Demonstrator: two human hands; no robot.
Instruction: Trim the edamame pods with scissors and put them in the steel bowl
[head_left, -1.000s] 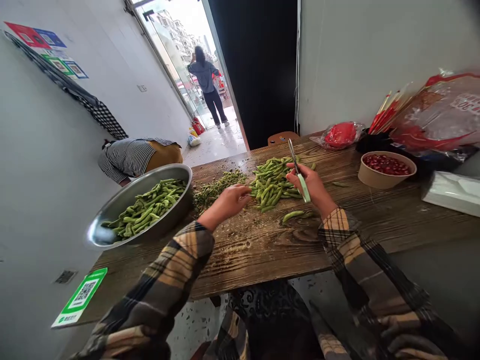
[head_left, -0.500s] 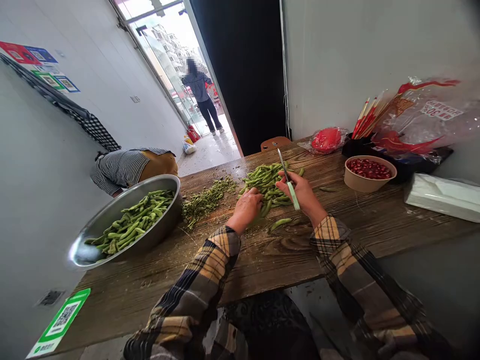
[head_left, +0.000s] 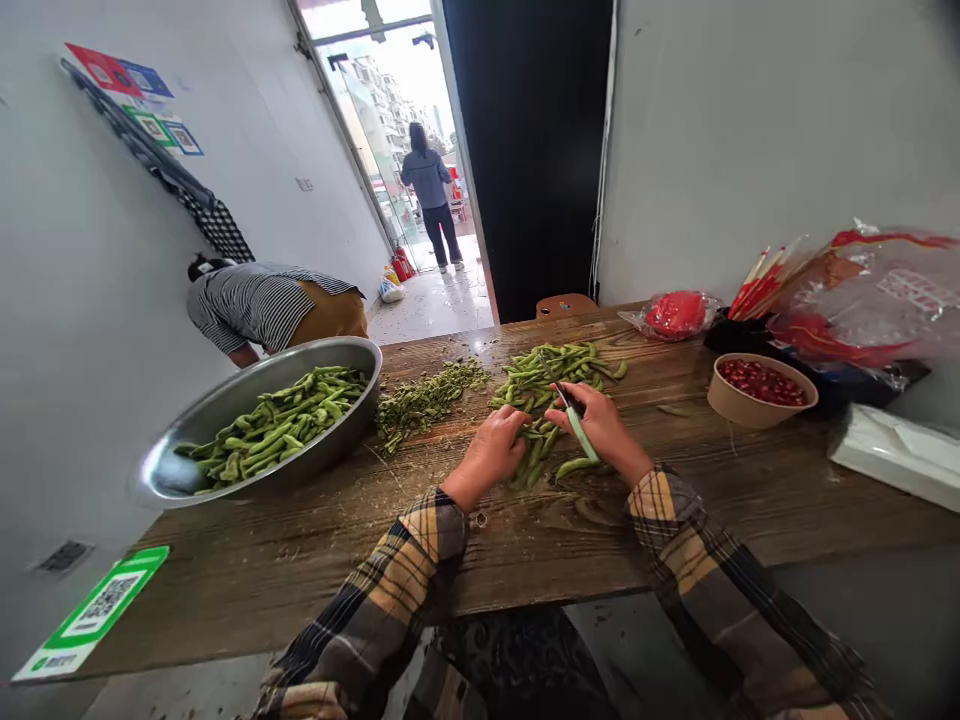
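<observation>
My right hand (head_left: 600, 425) is closed on a small knife with a pale green handle (head_left: 581, 435), its blade pointing up and away over the green pods. My left hand (head_left: 493, 450) is at the near left edge of the pod pile (head_left: 555, 370), fingers bent and pressed together; whatever is between them is hidden. A pile of small green trimmings (head_left: 431, 400) lies left of the pods. Further left, a large metal bowl (head_left: 367, 385) holds many green pods (head_left: 289, 425). One loose pod (head_left: 576, 467) rests beneath the knife handle.
At the right are a paper bowl of red seeds (head_left: 757, 405), a tissue pack (head_left: 896, 455), a red wrapped item (head_left: 675, 315) and plastic bags (head_left: 892, 300). A person in stripes (head_left: 262, 300) bends behind the metal bowl; another person (head_left: 430, 190) stands in the doorway.
The camera view has shifted, so the room appears further right. My right hand has lowered the knife toward the pods, and my left hand has drawn slightly nearer to me.
</observation>
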